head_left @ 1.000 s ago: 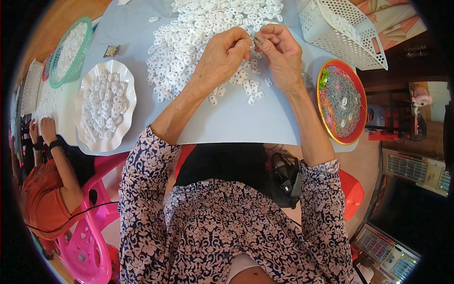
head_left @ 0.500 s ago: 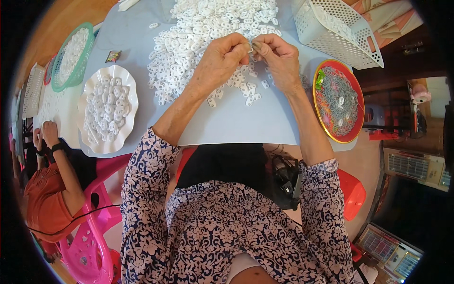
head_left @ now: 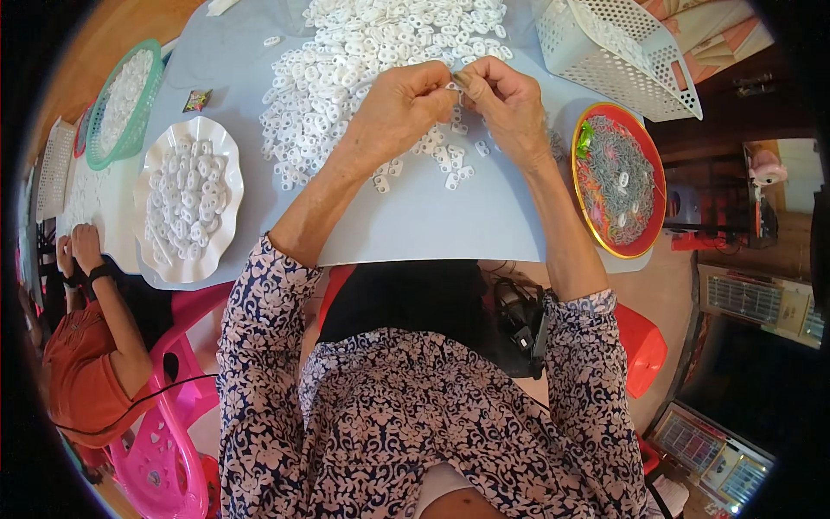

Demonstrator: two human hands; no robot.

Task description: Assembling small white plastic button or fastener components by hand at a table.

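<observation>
White plastic pieces (head_left: 363, 60) lay heaped at upper centre on the grey tabletop (head_left: 432, 216); left hand (head_left: 399, 108) and right hand (head_left: 501, 108) met, fingertips pinching one small piece (head_left: 453, 86) together.

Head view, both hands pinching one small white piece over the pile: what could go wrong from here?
1. The small white piece sits only at the fingertips of the left hand and right hand; a slip could lose it in the heap of white pieces.
2. Loose pieces lie near the wrists and might get swept toward the table edge.
3. The red tray overhangs the edge beside the right forearm; a nudge could tip it.
</observation>
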